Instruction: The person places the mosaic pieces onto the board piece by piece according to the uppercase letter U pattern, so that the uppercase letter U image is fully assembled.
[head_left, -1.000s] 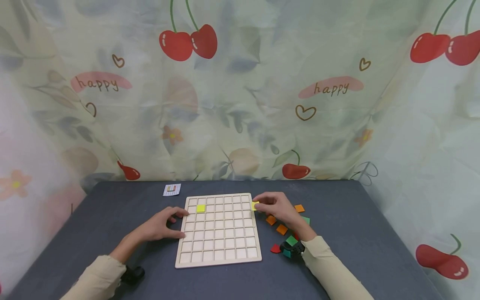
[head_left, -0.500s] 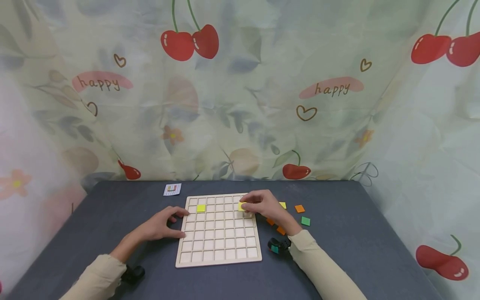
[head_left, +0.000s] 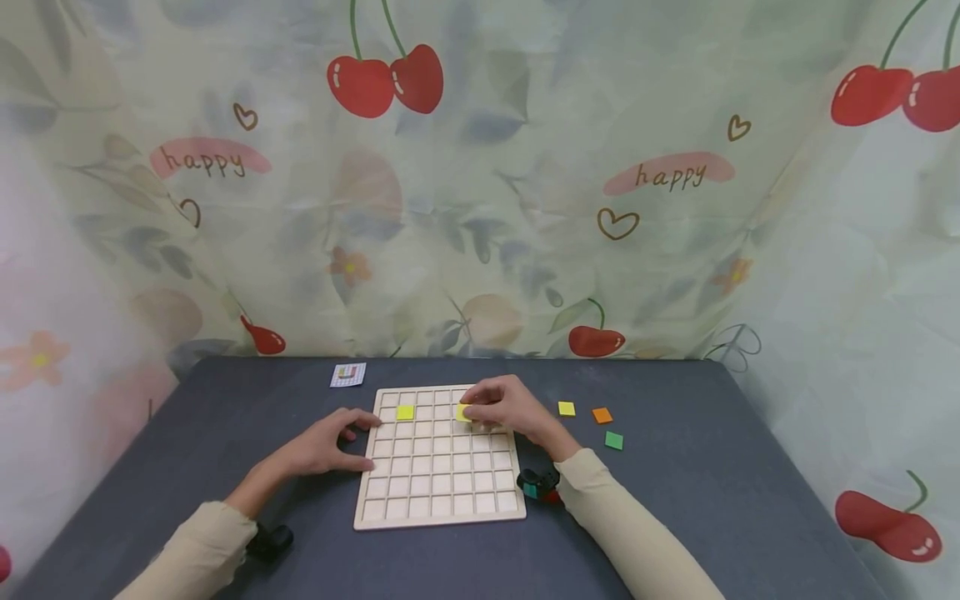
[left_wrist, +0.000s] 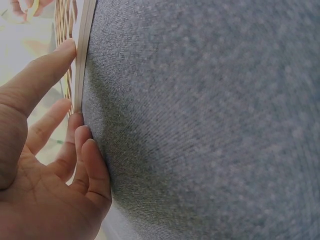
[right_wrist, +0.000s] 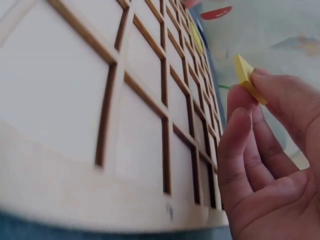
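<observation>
A pale wooden grid board (head_left: 431, 483) lies on the dark table. One yellow square tile (head_left: 405, 412) sits in a cell near its far left corner. Over the far rows, my right hand (head_left: 516, 408) pinches a second yellow tile (right_wrist: 245, 77) between thumb and fingertips; the right wrist view shows it tilted and raised above the cells. My left hand (head_left: 326, 446) is at the board's left side, thumb and fingertips touching the edge. In the left wrist view, the thumb (left_wrist: 50, 70) and the fingers are spread along the wooden rim.
Right of the board lie another yellow tile (head_left: 566, 408), an orange tile (head_left: 602, 415) and a green tile (head_left: 614, 440). A red piece (head_left: 550, 497) shows by the right wrist camera; the right arm hides other pieces. A small printed card (head_left: 348, 375) lies behind the board.
My right hand has moved left from the board's right edge to over its far rows, carrying the yellow tile. Another yellow tile has come into sight behind it. The left hand stays in place.
</observation>
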